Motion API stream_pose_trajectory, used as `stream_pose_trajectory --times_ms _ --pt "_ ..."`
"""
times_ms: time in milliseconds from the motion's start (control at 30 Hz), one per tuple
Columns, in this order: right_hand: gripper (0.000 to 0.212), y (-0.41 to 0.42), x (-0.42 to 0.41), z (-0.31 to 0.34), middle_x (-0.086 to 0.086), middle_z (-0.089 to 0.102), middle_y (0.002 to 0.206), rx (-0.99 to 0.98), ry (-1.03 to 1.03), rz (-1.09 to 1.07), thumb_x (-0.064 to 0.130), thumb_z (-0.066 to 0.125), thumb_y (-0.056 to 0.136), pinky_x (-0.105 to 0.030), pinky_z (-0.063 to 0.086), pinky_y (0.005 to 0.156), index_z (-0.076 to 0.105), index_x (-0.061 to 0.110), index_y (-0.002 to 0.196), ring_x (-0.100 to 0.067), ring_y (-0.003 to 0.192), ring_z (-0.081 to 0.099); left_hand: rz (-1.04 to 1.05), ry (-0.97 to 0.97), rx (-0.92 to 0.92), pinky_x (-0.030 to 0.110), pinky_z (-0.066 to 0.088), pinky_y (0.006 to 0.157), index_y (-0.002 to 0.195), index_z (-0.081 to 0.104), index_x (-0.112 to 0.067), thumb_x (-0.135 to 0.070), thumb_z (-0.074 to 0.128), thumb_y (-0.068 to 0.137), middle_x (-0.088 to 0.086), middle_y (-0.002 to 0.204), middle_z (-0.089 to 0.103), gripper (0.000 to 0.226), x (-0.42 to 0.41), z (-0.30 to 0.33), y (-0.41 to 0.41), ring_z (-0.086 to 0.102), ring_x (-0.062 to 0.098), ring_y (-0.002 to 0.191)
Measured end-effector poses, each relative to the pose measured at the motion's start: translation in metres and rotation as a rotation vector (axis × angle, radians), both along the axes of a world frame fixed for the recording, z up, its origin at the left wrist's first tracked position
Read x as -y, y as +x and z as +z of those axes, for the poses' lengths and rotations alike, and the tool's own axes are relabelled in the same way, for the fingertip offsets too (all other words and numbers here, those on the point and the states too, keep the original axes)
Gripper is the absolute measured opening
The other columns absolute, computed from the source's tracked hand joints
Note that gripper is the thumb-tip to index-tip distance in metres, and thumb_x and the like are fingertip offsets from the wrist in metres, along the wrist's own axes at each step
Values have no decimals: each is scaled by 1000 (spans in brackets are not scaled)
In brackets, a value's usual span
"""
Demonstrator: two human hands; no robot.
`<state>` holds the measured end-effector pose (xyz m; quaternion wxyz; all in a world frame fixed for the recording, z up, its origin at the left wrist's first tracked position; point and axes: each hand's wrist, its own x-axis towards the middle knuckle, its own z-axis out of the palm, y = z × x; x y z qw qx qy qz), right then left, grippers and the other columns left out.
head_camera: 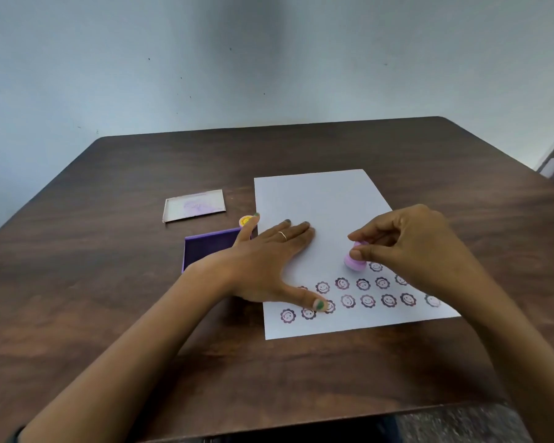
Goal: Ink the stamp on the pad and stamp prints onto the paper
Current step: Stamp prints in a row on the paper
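A white sheet of paper [320,199] lies on the brown table, with several purple smiling-flower prints [367,300] in rows along its near edge. My right hand [410,244] pinches a small lilac stamp [354,262], tilted and held just above the paper at the upper row of prints. My left hand [269,260] lies flat on the paper's left part, fingers spread, thumb over one print. The purple ink pad [205,247] sits left of the paper, partly under my left wrist.
The ink pad's clear lid [194,205] lies on the table behind the pad. A small yellow stamp [245,220] stands between the pad and the paper's left edge. The table's far edge meets a pale blue wall.
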<state>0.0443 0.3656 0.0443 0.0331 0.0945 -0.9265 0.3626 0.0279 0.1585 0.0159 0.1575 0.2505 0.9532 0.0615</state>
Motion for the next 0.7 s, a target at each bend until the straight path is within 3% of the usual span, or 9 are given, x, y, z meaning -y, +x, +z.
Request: stream_pose_trajectory --times_ms 167,567,700 --pt "25 4 1 -2 -3 73 85 -33 41 -4 17 77 70 -9 45 62 73 15 94 -4 70 63 4 11 11 39 -25 107 149 -8 -30 -74 48 72 -15 157 -12 106 1 0 0 -15 3 142" --pt "24 7 5 -7 -5 74 87 -94 94 -2 16 77 71 -8 42 66 73 13 95 -11 69 64 0 11 13 40 -25 107 149 -8 -30 -75 48 71 -15 157 -11 106 0 0 0 -14 3 143" --pt "26 9 7 -7 -5 74 92 -112 108 7 17 76 72 -17 47 74 72 13 98 -10 70 63 3 16 11 40 -25 107 149 -7 -30 -75 49 71 -15 157 -11 106 1 0 -1 -14 4 143"
